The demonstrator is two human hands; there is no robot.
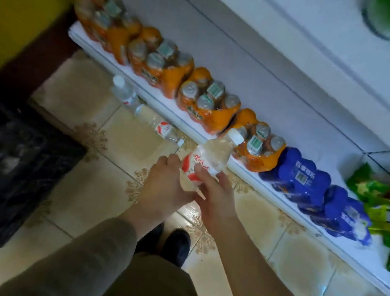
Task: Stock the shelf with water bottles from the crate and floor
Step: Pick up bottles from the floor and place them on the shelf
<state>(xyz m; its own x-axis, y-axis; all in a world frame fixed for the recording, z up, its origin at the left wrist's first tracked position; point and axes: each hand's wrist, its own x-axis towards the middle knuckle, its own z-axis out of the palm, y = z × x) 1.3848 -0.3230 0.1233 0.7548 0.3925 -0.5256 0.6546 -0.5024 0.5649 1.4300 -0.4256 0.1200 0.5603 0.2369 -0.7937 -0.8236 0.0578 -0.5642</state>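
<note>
So the water bottle [208,160] sits dead centre of the frame, up off the floor [111,187], with both hands on it. Its long axis runs from lower left to upper right. The base is tucked down between the palms and the white cap [235,135] points up and right, straight at the shelf [280,94]. That's the relation that matters: the cap end already overlaps the front edge of the shelf in the frame, right by the last of the orange packs [208,103] and just left of the blue packs [295,176].

The right hand [213,193] comes in from the lower right, with its thumb laid across the red-and-white label and the other fingers wrapped round the back. That one has a proper grip. The left hand [165,186] comes from the lower left in a brownish sleeve, its fingers [172,159] curled against the bottle's left side near the base, so it looks like it's holding on too. The right hand sits closer to the shelf, so I'd guess it does the placing. The front row looks packed, so the bottle probably has to go up and over to the bare strip behind, staying upright-ish.

There's more to do as well. Two floor bottles [144,110] lie on their sides along the shelf's base, up and left of the hands. The dark crate [10,163] is at the left edge, but it's too murky to see what's inside.
</note>
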